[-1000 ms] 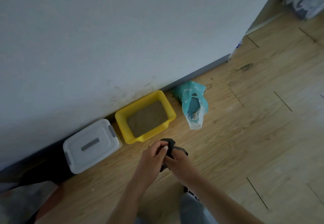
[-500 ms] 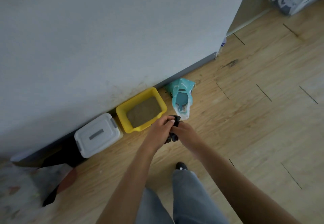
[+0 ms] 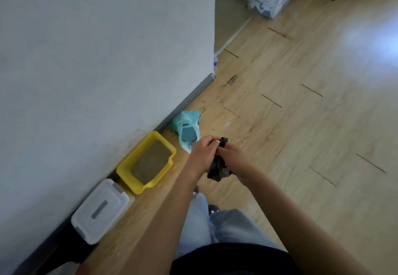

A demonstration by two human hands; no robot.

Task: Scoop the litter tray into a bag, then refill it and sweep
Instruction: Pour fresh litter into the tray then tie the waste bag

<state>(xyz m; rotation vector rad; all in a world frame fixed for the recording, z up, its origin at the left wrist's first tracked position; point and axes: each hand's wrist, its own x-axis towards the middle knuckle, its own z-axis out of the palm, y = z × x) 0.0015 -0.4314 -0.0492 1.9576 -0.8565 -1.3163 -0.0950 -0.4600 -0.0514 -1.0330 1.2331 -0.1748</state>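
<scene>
Our left hand point(image 3: 203, 152) and right hand point(image 3: 232, 154) meet, both pinching the crumpled black bag point(image 3: 218, 168), which we judge could tear if tugged open too hard.

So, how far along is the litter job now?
Done: nothing visible; the yellow tray holds litter. In hand: left hand and right hand grip a crumpled black bag, apparently opening it. Left: scooping, refilling, sweeping.
</scene>
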